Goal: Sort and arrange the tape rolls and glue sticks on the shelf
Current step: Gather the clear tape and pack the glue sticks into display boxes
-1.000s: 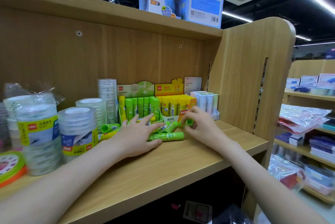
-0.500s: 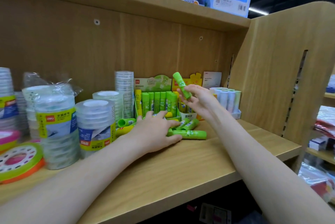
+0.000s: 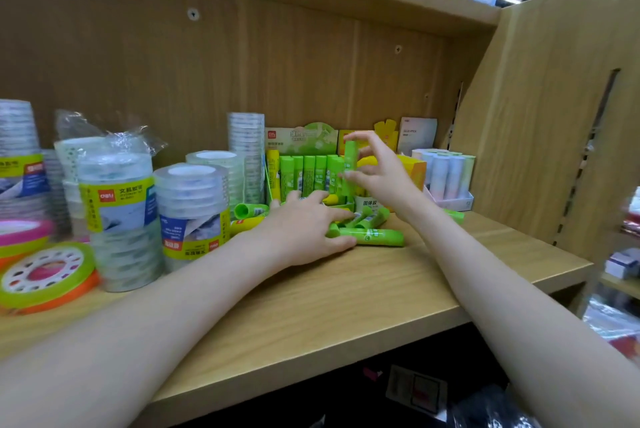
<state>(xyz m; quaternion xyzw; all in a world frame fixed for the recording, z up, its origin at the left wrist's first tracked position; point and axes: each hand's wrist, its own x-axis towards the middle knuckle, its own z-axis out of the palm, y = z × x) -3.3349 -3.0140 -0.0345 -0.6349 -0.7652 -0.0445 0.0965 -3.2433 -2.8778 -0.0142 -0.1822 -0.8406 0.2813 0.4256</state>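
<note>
From my head camera, looking down at the wooden shelf (image 3: 346, 306), my right hand (image 3: 381, 174) is raised in front of the display boxes, its fingers and thumb pinching a green glue stick (image 3: 349, 167) that stands nearly upright, just above the row of green glue sticks (image 3: 308, 174) packed upright in the green display box (image 3: 301, 140). My left hand (image 3: 304, 230) lies low on the shelf with fingers spread and fairly straight, resting on a small heap of loose glue sticks (image 3: 370, 218) that lie on their sides; the nearest of them, a green stick (image 3: 374, 237), stretches crosswise just beyond my fingertips. Two more loose ones, a green stick with its open end toward me (image 3: 249, 211) and a yellow one (image 3: 242, 223) below it, lie to the left of that hand, touching the tape. Behind my right hand sits a yellow display box (image 3: 414, 167), and to its right a tray of pale pastel glue sticks (image 3: 446, 171) stands upright near the side panel. On the left of the shelf the clear tape rolls are stacked in wrapped towers: a tall one with a yellow label (image 3: 117, 216) (its plastic wrap torn open at the top), a shorter one (image 3: 192, 209) beside it, and a thin tall stack (image 3: 246, 150) at the back wall. At the far left, a flat green and orange tape roll (image 3: 45, 275) leans near the shelf's front edge, rather blurred.
</note>
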